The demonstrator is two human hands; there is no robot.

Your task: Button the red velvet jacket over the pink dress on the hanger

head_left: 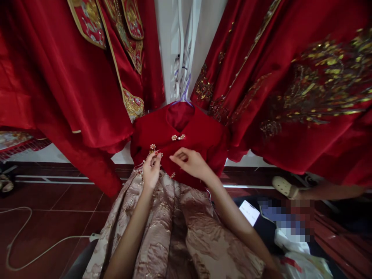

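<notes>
A dark red jacket (200,155) hangs in front of me on a purple hanger (186,93). A pearl-beaded flower fastener (178,137) joins its front near the neckline. My left hand (151,170) is closed at the jacket's left side, thumb and forefinger pinching a small beaded flower button (161,154). A thin line, perhaps a needle, shows at those fingertips. Just to the right, my right hand (188,161) hovers over the jacket front with its fingertips pinched together; whatever they hold is too small to see. Another beaded flower (173,175) sits lower down on the jacket.
Pinkish-beige brocade cloth (157,228) covers my lap under the jacket. Embroidered red garments (81,77) hang on both sides. A phone (249,212) lies at the right, near another person's foot in a cream clog (285,187). A white cable (43,248) runs across the tiled floor.
</notes>
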